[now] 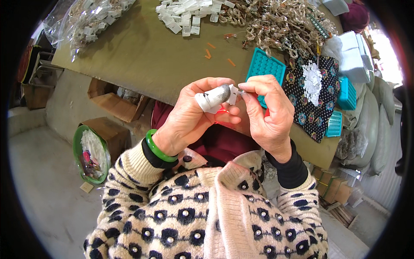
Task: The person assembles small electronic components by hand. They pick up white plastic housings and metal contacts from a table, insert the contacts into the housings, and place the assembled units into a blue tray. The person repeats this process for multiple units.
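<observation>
My left hand (179, 116) is closed in front of my chest, holding a small white plastic or card tag (233, 95) at its fingertips. A white cover with a dark grey tip (212, 98) appears to sit over the thumb of that hand. Thin red cord (221, 115) hangs in loops by its lower fingers. Close against the tag's right edge, my right hand (272, 118) pinches thumb to forefinger. Whatever lies in that pinch is too small to name. A green bangle (156, 146) circles my left wrist.
Beyond my hands, white tags (185, 15) lie heaped beside a tangle of clear, brownish cord loops (276, 26). A teal tray (266, 67) and a patterned dark cloth (308, 116) bearing white pieces (312, 82) are at right. Left on the floor stands a green basin (79, 153).
</observation>
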Demonstrator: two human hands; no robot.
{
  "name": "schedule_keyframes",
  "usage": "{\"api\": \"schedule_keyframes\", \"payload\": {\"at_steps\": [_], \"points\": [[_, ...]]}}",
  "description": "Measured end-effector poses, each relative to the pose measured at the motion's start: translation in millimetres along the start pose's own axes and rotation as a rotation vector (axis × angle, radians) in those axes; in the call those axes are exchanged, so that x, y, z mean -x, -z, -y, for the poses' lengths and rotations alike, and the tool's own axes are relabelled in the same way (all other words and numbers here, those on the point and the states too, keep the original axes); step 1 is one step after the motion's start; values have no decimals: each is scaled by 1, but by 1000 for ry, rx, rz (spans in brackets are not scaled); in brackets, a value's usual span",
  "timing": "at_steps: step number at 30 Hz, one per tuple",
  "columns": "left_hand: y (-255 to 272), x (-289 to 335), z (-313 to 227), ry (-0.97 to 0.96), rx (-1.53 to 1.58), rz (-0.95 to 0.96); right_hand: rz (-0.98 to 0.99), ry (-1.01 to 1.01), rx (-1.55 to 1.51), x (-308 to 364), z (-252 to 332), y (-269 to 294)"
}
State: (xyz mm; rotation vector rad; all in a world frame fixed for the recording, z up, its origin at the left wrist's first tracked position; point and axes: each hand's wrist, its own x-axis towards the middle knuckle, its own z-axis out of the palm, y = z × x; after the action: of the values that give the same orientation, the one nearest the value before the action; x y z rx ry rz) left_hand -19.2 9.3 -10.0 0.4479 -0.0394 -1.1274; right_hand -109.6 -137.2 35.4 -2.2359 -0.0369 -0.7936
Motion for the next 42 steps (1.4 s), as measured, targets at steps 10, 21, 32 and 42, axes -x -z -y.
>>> {"api": "schedule_keyframes", "payload": {"at_steps": [10,21,32,42], "points": [[3,1,-2,-40,-125,37,143,51,-27,-6,1,-2],[0,1,-3,-51,-163,-28,199,-19,13,-10,-4,4],[7,-14,-11,125,32,-40,115,185,288,-66,-68,4],[9,-19,-8,123,-22,-128,270,422,852,-86,-130,-31]]}}
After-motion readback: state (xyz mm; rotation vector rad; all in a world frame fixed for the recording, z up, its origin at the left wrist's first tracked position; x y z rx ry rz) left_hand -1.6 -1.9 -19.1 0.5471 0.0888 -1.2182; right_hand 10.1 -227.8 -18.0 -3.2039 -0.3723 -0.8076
